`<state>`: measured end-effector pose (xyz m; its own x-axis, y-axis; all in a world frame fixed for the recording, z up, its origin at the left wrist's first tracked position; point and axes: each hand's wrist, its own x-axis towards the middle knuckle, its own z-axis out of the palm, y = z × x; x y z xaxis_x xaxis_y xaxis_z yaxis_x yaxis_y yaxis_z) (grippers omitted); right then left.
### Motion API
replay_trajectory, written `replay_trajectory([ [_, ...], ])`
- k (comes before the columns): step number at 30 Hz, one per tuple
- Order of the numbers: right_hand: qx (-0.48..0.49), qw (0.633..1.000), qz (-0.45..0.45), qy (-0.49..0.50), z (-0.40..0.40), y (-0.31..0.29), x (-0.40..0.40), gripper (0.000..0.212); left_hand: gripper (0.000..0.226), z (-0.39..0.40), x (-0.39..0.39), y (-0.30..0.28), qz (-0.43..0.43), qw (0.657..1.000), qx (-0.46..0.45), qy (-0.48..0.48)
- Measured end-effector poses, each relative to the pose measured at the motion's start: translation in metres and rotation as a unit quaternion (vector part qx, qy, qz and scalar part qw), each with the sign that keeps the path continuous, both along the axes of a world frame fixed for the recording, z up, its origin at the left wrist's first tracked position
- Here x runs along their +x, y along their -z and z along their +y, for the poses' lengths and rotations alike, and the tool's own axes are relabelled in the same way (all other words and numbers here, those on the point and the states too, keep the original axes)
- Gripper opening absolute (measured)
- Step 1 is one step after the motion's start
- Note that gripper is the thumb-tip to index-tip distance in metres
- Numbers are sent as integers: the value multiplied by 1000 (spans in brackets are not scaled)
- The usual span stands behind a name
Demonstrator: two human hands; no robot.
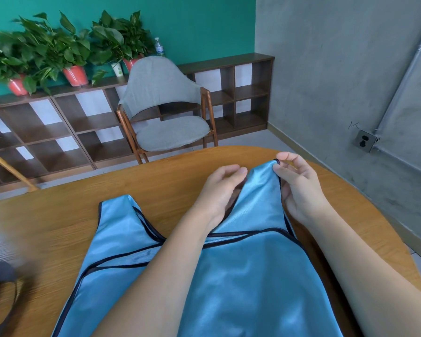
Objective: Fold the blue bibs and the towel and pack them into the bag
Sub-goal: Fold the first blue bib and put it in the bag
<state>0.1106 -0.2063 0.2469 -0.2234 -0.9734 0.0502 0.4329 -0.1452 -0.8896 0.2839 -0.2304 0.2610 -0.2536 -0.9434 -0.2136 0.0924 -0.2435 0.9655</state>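
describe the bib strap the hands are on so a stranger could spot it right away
On the wooden table lies a shiny blue bib trimmed in black. Its farther-right strap rises between the left hand and right hand; the other strap lies flat and untouched.

both arms outstretched, left hand point(220, 190) and right hand point(295, 183) pinching.

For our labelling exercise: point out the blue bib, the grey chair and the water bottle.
blue bib point(241, 276): head view, on its shiny front panel.
grey chair point(171, 133): head view, on the seat cushion.
water bottle point(159, 47): head view, on its body.
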Motion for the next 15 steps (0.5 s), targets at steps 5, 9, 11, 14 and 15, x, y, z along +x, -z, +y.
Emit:
replay_trajectory([
  [5, -1, 1000, 10, 12, -1, 0, 2, 18, 42, 3, 4, -9, 177, 983, 51, -5],
  [9, -3, 999, -37, -9, -1, 0, 0, 19, 51, 9, -1, -7, 64, 995, 69, 46],
  [11, -7, 998, -53, -19, 0, -1, -1, 20, 53, 10, -2, -8, 90, 990, 83, 74],
  [14, -4, 999, -42, -23, 1, -1, 0, 19, 52, 9, -2, -9, 156, 981, 98, 54],
  [15, -2, 999, -37, -21, 1, -1, 1, 18, 53, 8, -2, -9, 184, 978, 98, 28],
])
